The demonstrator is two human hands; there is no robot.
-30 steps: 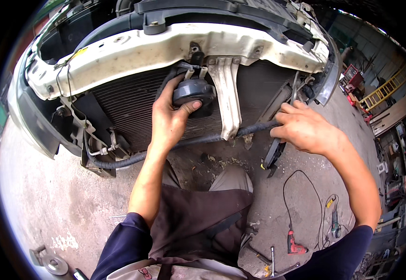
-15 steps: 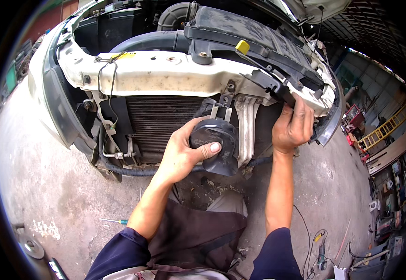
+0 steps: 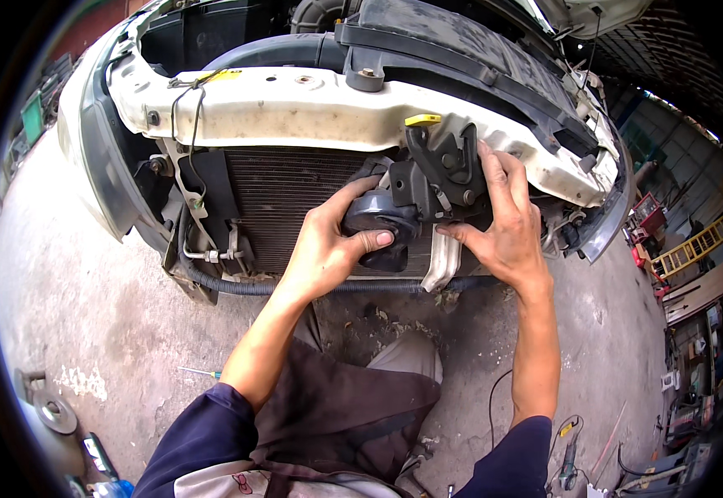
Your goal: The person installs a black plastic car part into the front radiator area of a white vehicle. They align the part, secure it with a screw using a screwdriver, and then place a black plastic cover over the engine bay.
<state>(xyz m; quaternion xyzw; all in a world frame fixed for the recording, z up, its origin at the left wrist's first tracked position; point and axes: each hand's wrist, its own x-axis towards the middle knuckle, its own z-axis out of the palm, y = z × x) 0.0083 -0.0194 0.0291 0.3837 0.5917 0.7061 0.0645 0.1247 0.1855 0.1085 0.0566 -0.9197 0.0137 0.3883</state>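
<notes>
My left hand [image 3: 334, 236] is closed round a black, disc-shaped car horn [image 3: 378, 217], thumb pressed on its front. My right hand [image 3: 507, 220] grips the right side of a black hood latch [image 3: 448, 170] with a yellow-tipped lever [image 3: 422, 120]. The latch is in front of the white radiator support [image 3: 295, 116], its left plate overlapping the top of the horn. Whether the latch touches the support behind it cannot be made out. Below it hangs a pale metal centre brace [image 3: 443, 259], its upper part hidden by the latch and my right hand.
Behind the hands are the finned condenser [image 3: 282, 207] and a black air box [image 3: 428, 50]. A black corrugated hose [image 3: 278, 288] runs along the bottom. A screwdriver [image 3: 203, 372] and an angle grinder [image 3: 569, 465] lie on the concrete floor [image 3: 145, 332]. A yellow ladder [image 3: 698, 242] is at right.
My right hand has brought the latch left and down, turning its face toward me beside the horn. The horn has tilted in my left hand, and the view has shifted slightly.
</notes>
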